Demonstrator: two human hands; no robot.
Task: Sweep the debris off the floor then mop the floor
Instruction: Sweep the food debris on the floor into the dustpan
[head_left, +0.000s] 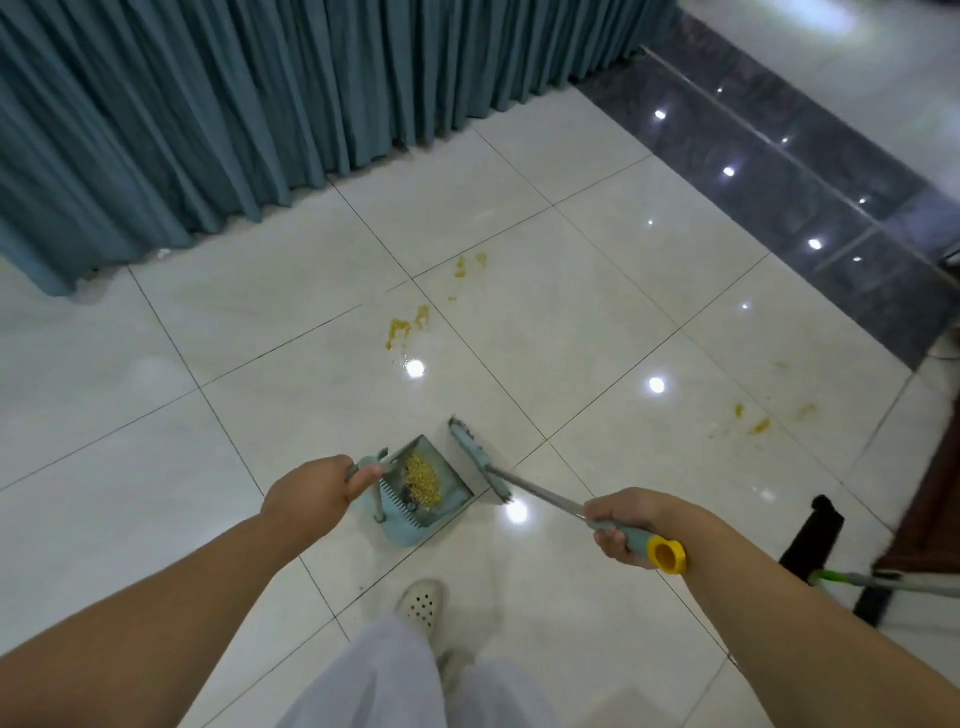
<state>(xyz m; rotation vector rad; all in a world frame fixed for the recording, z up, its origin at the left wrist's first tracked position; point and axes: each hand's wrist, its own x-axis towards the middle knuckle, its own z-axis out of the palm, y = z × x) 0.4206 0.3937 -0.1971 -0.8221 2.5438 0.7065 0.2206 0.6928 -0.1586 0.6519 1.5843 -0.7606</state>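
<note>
While held low over the pale tiled floor (597, 291), left hand (311, 493) at lower centre-left, fingers curled round the upright handle of the teal dustpan (415, 499). Resting on the tiles at bottom centre, pan loaded with a heap of yellow debris (423, 480) beside its comb teeth. Just right of the pan, teal broom head (475, 460), touching or nearly touching the pan's edge. Right hand (631, 525) at lower right, wrapped round the broom's grey grip near its yellow end cap (667, 555). Yellow smears (408, 325) left on tiles at centre, more (753, 418) at right. Teal curtain (260, 104) across upper left. Black-headed, green-handled tool, possibly a mop (810, 540), lying at lower right edge.
</note>
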